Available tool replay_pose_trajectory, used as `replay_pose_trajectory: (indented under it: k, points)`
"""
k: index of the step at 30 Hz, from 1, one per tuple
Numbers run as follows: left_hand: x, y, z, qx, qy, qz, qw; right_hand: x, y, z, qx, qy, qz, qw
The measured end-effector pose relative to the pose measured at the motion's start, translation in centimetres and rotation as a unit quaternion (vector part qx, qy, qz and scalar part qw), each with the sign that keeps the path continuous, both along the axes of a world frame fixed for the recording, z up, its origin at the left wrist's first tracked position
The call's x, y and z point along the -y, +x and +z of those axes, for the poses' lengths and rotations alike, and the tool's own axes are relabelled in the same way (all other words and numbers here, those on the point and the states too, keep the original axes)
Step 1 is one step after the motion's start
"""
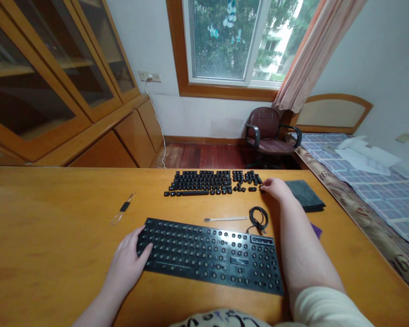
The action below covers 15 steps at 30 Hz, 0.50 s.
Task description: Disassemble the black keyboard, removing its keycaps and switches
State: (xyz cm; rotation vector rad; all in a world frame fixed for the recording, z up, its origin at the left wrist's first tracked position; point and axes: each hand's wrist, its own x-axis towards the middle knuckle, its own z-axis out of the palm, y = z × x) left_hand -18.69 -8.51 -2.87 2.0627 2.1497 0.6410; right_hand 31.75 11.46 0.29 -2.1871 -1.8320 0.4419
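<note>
A black keyboard frame (211, 254) with its keycaps taken off lies on the wooden desk (54, 236) in front of me. My left hand (127, 261) rests on the frame's left end, fingers laid over its edge. Farther back, several loose black keycaps (204, 181) are laid out in rows. My right hand (274, 187) reaches out to the right end of those rows, its fingertips pinched on a keycap (261, 187).
A thin white brush (225, 219) and a coiled black cable (258, 217) lie between frame and keycaps. A clear keycap puller (123, 208) sits at the left, a dark cloth (305, 194) at the right. Beyond the desk are a chair (267, 131), bed and cabinets.
</note>
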Motion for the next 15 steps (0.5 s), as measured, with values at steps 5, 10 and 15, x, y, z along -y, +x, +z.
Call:
replay_pose_trajectory:
  k: [5, 10, 15]
  points:
    - [0.03, -0.14, -0.21, -0.008, -0.008, 0.0, 1.0, 0.06, -0.42, 0.46, 0.005, -0.004, -0.002, 1.0]
    - [0.08, -0.14, -0.18, -0.006, 0.0, -0.001, 1.0, 0.0, -0.87, 0.63, 0.034, -0.007, -0.003, 0.999]
    - [0.07, -0.15, -0.12, -0.009, -0.004, -0.001, 1.0, 0.13, -0.98, 0.62, 0.053, -0.008, 0.003, 0.999]
